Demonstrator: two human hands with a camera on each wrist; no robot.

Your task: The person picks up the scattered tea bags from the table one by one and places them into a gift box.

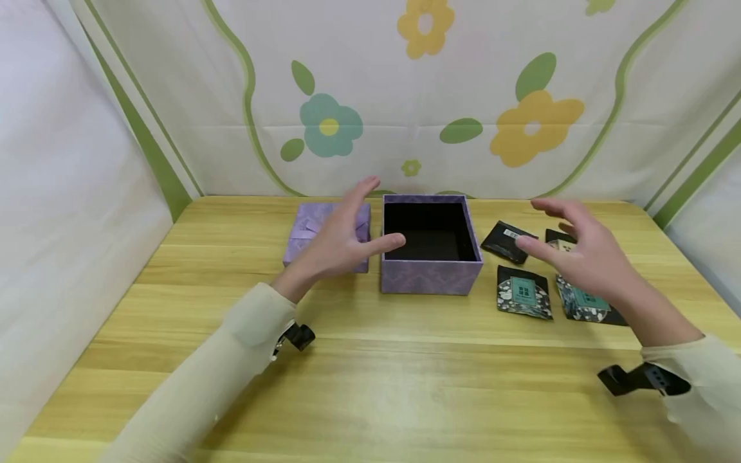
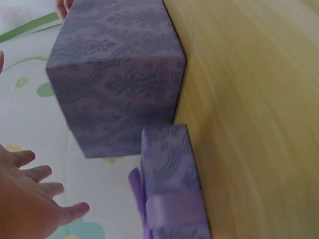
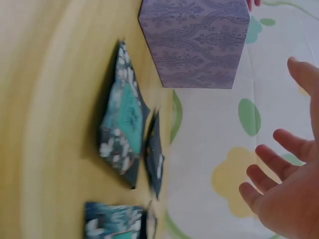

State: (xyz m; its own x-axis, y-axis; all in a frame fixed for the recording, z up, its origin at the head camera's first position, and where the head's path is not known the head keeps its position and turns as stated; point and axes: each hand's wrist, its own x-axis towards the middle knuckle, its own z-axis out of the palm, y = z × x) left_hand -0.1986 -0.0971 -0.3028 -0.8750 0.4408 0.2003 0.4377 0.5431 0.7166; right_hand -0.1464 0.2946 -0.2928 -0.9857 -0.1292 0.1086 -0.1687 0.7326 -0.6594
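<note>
A purple patterned gift box stands uncovered on the table, its black inside bare. Left of it lies the matching box lid with a ribbon bow. My left hand hovers over the lid, thumb toward the box, fingers spread and holding nothing. Over on the right, my right hand is held above several small dark sachets, its fingers apart and nothing between them. One sachet with a teal label lies near the box; a plain black sachet is behind it. The right hand partly hides the others.
The wooden table reaches back to a white curtain printed with flowers. White fabric also hangs at the left and right sides. A black strap mount sits on the right wrist, another on the left.
</note>
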